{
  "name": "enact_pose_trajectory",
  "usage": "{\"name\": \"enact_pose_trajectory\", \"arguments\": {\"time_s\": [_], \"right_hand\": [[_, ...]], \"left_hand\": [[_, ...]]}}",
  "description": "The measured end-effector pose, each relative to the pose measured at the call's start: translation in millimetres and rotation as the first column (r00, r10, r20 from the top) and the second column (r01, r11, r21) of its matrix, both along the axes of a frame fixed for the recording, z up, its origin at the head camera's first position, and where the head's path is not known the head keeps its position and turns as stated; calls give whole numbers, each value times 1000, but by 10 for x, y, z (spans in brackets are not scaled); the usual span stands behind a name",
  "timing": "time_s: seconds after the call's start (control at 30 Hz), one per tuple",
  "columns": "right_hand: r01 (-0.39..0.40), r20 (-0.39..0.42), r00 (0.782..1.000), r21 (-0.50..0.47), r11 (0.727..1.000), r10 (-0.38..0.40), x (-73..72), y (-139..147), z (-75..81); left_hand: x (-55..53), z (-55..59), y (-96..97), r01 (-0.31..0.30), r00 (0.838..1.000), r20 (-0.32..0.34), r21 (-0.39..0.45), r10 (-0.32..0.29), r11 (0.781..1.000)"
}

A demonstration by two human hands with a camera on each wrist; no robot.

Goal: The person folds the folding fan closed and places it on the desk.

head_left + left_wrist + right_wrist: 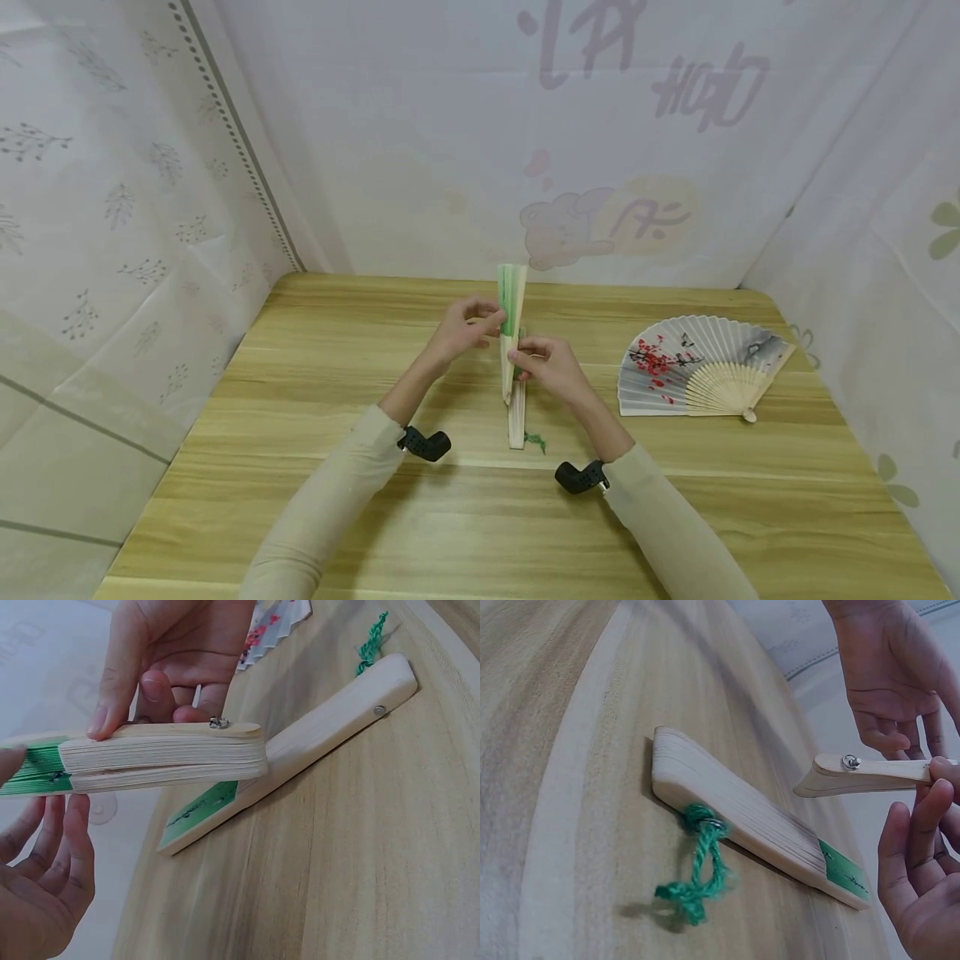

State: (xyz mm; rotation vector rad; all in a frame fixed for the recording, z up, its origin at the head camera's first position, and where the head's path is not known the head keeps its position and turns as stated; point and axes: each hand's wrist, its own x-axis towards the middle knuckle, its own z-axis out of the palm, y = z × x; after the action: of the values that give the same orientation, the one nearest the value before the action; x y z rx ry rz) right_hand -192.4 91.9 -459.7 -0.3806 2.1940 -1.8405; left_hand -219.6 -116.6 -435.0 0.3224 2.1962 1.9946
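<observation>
Both hands hold a folded green-and-cream folding fan (513, 304) above the table. With thumb and fingers my left hand (459, 331) pinches its green paper end, seen at the edge of the left wrist view. My right hand (553, 364) grips it lower down by the bamboo ribs, thumb on one outer stick. A small metal ring sits on the held fan's pivot. Beneath it, a second folded green fan (330, 727) lies on the table. A green cord tassel (699, 874) hangs from that second fan's pivot end.
A spread white fan (697, 367) with red blossoms lies to the right on the wooden table (322, 517). Printed cloth (405, 150) hangs behind the table and at both sides. A black wrist camera (426, 443) is strapped to each forearm.
</observation>
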Motion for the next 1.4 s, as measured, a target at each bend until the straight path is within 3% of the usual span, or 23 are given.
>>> {"name": "enact_pose_trajectory", "arguments": {"time_s": [0.23, 0.47, 0.6, 0.7, 1.0, 1.2, 1.4], "right_hand": [[-11, 17, 1000, -23, 1000, 12, -14, -4, -21], [-14, -23, 1000, -37, 999, 13, 141, -35, 269], [-4, -37, 999, -54, 999, 2, 181, -32, 327], [2, -35, 999, -71, 997, -4, 171, -18, 310], [13, -62, 998, -72, 997, -17, 13, 7, 30], [39, -153, 987, -37, 999, -45, 19, -52, 29], [90, -279, 958, 49, 995, -73, 28, -123, 37]], "left_hand": [[10, -26, 2, -7, 1000, -5, -8, 7, 1000], [17, -10, 31, -52, 999, -10, -23, 52, 998], [12, -8, 45, -75, 997, -24, -28, 74, 997], [10, -12, 45, -86, 996, -32, -22, 85, 996], [26, -25, 74, -119, 992, -46, 6, 119, 993], [35, -42, 94, -164, 986, -43, -2, 164, 986], [34, -56, 101, -196, 979, -64, -21, 195, 980]]}}
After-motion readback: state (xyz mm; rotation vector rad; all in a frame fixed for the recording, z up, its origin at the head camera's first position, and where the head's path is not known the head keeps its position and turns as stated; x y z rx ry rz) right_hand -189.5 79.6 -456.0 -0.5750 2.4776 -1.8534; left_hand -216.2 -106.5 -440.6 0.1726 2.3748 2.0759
